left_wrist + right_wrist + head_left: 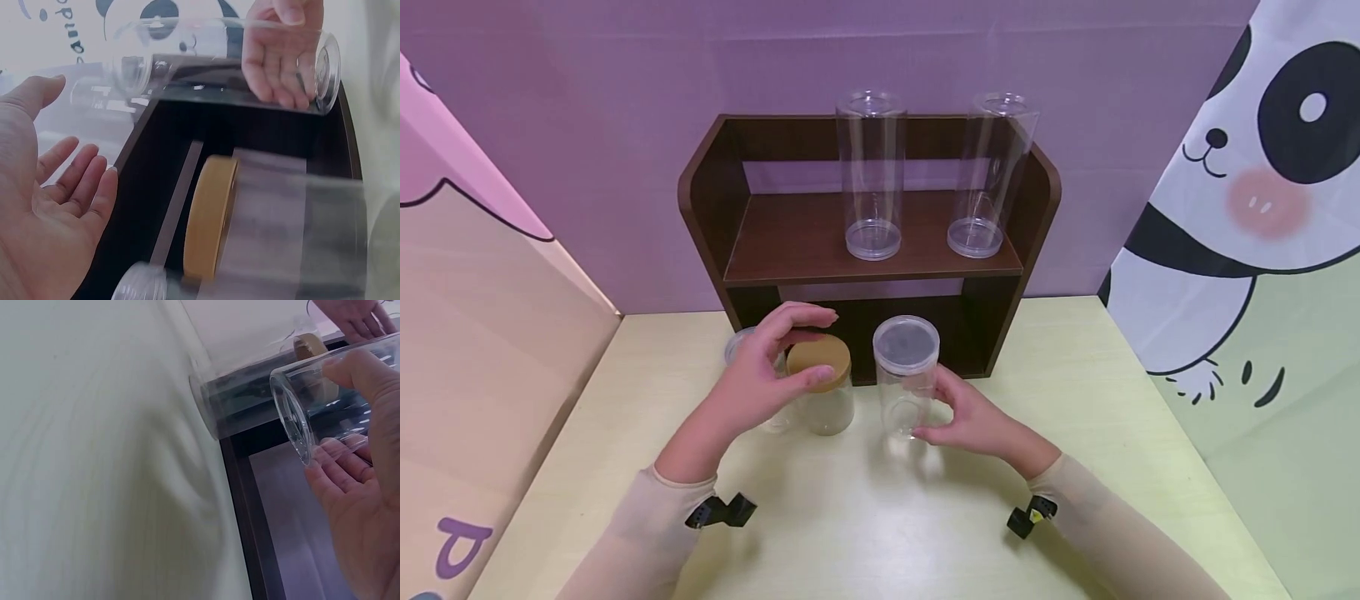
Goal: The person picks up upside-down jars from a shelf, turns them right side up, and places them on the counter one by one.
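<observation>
My right hand [973, 417] grips a clear cylindrical jar [904, 392] with a clear lid low on its side, thumb and fingers on either side. In the right wrist view, the base of this jar [294, 419] appears raised off the table. My left hand [767, 375] is spread beside and over a jar with a wood-coloured lid [822, 354], thumb and fingers apart. The left wrist view shows a gap between that hand [56, 200] and the wood-coloured lid [209, 219]. Another clear-lidded jar [739, 340] stands at the left, partly hidden by my left hand.
A dark brown two-tier shelf [872, 273] stands at the back of the pale table [865, 517]. Two tall clear containers, one nearer the middle [871, 167] and one at the right [988, 179], stand on its upper board. A purple backdrop [625, 125] hangs behind.
</observation>
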`<state>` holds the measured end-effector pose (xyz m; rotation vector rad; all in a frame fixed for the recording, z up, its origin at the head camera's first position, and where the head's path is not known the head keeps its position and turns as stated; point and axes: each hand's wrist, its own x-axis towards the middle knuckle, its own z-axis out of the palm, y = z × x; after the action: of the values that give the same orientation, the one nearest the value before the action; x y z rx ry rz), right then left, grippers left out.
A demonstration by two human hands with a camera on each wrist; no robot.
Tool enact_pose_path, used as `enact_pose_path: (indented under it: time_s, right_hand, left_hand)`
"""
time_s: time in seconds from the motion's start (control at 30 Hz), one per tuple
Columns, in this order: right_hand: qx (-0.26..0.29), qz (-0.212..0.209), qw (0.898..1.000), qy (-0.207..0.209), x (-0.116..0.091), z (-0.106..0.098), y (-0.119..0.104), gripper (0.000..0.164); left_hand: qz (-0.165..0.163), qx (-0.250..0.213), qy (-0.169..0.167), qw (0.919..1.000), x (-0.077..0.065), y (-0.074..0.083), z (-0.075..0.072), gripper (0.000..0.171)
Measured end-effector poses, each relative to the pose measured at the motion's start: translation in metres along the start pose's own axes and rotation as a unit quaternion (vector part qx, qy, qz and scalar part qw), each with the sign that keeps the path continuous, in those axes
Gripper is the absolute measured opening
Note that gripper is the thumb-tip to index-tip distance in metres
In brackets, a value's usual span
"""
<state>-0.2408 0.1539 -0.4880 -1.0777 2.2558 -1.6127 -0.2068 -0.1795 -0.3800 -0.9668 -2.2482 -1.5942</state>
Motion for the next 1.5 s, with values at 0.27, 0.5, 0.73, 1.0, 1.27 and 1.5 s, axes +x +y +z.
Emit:
enact_pose_path:
  time_s: [0.27, 0.5, 0.73, 1.0, 1.27, 1.5]
  right_hand:
    - [-0.015, 0.004, 1.000, 0.016, 0.015, 0.003, 0.014, 0.068]
    - [-0.021, -0.014, 0.999, 0.022, 0.030, 0.006, 0.026, 0.063]
    - [-0.027, -0.035, 0.999, 0.025, 0.041, 0.009, 0.029, 0.062]
    - [-0.036, -0.041, 0.998, 0.024, 0.046, 0.012, 0.032, 0.061]
    - [-0.034, -0.026, 0.999, 0.026, 0.046, 0.017, 0.038, 0.061]
    - [-0.037, 0.039, 0.998, 0.026, 0.042, 0.022, 0.040, 0.068]
  left_hand:
    - [-0.028, 0.029, 0.041, 0.9983, -0.017, -0.006, -0.025, 0.060]
    - [-0.047, 0.050, 0.066, 0.9954, -0.029, -0.010, -0.041, 0.057]
    - [-0.049, 0.052, 0.083, 0.9940, -0.034, -0.013, -0.047, 0.055]
    - [-0.035, 0.037, 0.096, 0.9941, -0.035, -0.014, -0.049, 0.055]
    - [-0.035, 0.018, 0.103, 0.9939, -0.037, -0.014, -0.051, 0.051]
    - [-0.028, 0.017, 0.107, 0.9937, -0.039, -0.014, -0.053, 0.051]
